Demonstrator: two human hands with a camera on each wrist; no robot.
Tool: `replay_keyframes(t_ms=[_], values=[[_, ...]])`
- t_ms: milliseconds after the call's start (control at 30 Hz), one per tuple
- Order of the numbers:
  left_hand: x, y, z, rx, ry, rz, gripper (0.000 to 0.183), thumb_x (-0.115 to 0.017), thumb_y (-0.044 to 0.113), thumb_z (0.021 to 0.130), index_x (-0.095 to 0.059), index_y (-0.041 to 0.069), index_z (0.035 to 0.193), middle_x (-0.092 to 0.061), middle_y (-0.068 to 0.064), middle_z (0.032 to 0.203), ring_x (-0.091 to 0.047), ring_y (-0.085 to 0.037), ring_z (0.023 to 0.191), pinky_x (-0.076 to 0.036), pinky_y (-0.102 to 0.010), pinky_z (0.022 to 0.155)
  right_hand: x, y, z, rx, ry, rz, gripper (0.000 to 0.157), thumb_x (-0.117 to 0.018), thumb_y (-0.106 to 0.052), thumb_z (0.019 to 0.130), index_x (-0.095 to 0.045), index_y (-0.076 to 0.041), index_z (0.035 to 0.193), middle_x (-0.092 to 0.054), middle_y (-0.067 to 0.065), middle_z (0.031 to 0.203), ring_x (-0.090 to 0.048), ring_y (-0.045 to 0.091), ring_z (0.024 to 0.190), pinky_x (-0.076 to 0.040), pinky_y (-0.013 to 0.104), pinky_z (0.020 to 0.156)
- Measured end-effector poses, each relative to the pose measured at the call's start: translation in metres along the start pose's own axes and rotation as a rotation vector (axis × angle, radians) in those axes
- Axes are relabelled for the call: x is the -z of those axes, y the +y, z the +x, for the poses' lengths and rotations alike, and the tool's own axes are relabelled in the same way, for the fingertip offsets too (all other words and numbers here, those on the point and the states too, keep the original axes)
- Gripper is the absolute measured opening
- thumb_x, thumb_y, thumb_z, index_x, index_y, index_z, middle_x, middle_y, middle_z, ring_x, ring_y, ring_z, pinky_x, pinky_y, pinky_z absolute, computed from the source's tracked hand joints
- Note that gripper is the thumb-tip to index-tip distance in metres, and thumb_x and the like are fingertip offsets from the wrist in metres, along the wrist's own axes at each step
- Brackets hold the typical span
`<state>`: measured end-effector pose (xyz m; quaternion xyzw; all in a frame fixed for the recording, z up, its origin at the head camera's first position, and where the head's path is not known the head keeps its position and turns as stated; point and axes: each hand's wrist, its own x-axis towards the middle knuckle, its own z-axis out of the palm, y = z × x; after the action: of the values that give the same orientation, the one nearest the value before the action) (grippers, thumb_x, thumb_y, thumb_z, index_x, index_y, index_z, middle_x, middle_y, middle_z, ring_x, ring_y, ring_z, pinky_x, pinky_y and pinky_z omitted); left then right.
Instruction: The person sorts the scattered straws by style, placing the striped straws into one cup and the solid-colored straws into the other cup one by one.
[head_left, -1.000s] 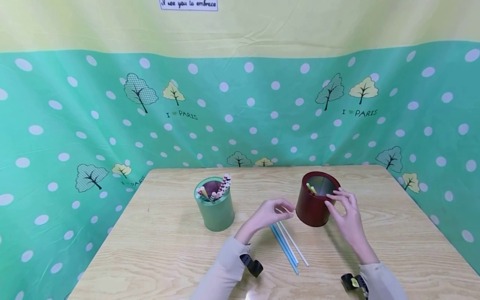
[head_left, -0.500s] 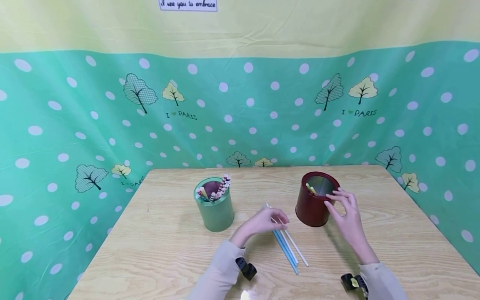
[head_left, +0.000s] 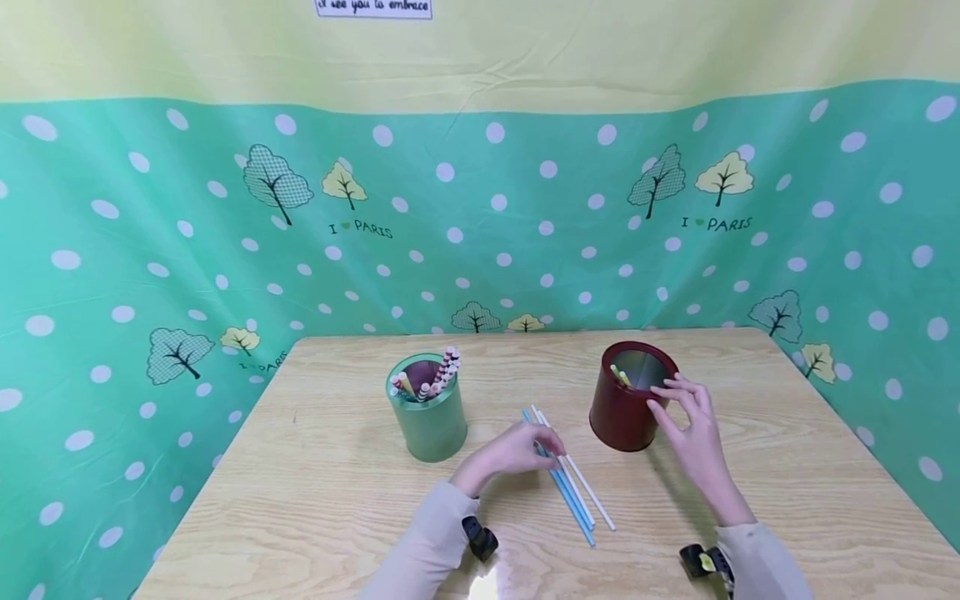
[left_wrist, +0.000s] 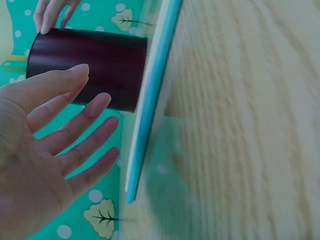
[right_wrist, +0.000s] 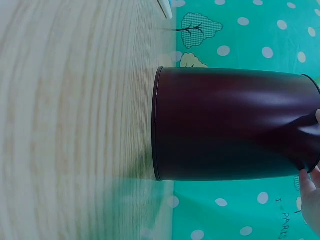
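Observation:
My left hand hovers over several thin blue and white sticks, which look like straws. In the left wrist view its fingers are spread and hold nothing, apart from the straws on the table. At the right stands a dark red can, upright, with a few yellow-green straws inside. My right hand holds that can at its near right rim, thumb on the outer wall and fingertips at the edge. Close up, the right wrist view shows the can with fingertips at its rim; most of the hand is cut off.
Left of the loose straws stands a green can with several striped straws sticking up. Both cans stand on a light wooden table. A green and yellow dotted cloth hangs behind and at the sides.
My left hand has moved left and toward me from beside the red can, uncovering the far ends of the straws. My right hand and both cans have stayed in place.

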<state>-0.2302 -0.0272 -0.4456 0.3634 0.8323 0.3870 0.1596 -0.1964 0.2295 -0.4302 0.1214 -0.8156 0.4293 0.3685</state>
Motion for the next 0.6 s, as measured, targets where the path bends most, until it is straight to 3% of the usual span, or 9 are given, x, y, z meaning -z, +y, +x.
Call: replay_keyframes(t_ms=[367, 600], values=[[-0.001, -0.007, -0.001, -0.036, -0.032, 0.104, 0.013, -0.068, 0.007, 0.074, -0.066, 0.006, 0.087, -0.065, 0.0, 0.086, -0.057, -0.004, 0.08, -0.047, -0.017, 0.076, -0.001, 0.003, 0.0, 0.024, 0.005, -0.003, 0.028, -0.065, 0.015, 0.068, -0.064, 0.004, 0.093, -0.051, 0.021, 0.105, -0.04, 0.038, 0.112, -0.025, 0.007, 0.098], [-0.003, -0.012, -0.001, -0.058, -0.032, 0.148, 0.014, -0.069, 0.005, 0.072, -0.066, 0.006, 0.086, -0.065, 0.0, 0.085, -0.056, -0.006, 0.079, -0.047, -0.016, 0.074, 0.001, -0.022, 0.004, 0.034, 0.018, 0.006, 0.027, -0.062, 0.021, 0.065, -0.061, 0.01, 0.09, -0.049, 0.028, 0.101, -0.039, 0.047, 0.106, -0.024, 0.006, 0.098]])
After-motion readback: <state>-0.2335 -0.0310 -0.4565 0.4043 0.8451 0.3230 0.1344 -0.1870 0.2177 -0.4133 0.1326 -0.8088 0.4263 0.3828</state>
